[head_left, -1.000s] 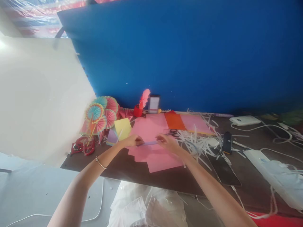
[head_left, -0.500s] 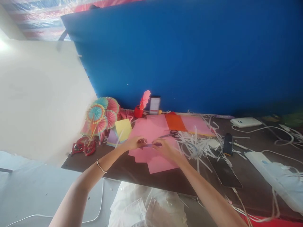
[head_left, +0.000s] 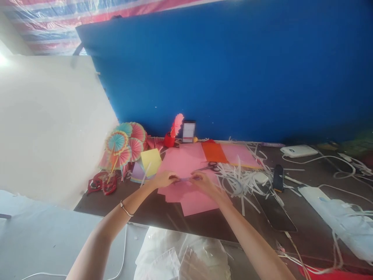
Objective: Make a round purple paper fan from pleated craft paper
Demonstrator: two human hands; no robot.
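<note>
A narrow purple paper strip [head_left: 184, 179] is stretched level between my two hands, over a spread of pink paper sheets [head_left: 186, 159]. My left hand [head_left: 164, 179] pinches its left end, and my right hand [head_left: 203, 181] grips the other end with bent fingers. Whether the strip is folded in layers, I cannot tell. Just beyond my right hand lies a pair of scissors [head_left: 212, 167] with dark handles. An orange sheet [head_left: 215, 151] rests on the pink paper farther back. Yellow paper [head_left: 150, 161] and purple paper [head_left: 138, 171] lie left of my left hand.
Folded paper fans [head_left: 117, 143] stand at the left back, near red ribbon-like items [head_left: 101, 183]. Shredded white paper strips [head_left: 241, 179] heap up on the right, beside a dark phone [head_left: 276, 214] and a white power bank [head_left: 299, 151] with cables. A blue panel [head_left: 221, 77] closes off the back.
My hands still hold the purple strip in nearly the same place, with small shifts of the fingers. The whole view has moved slightly.
</note>
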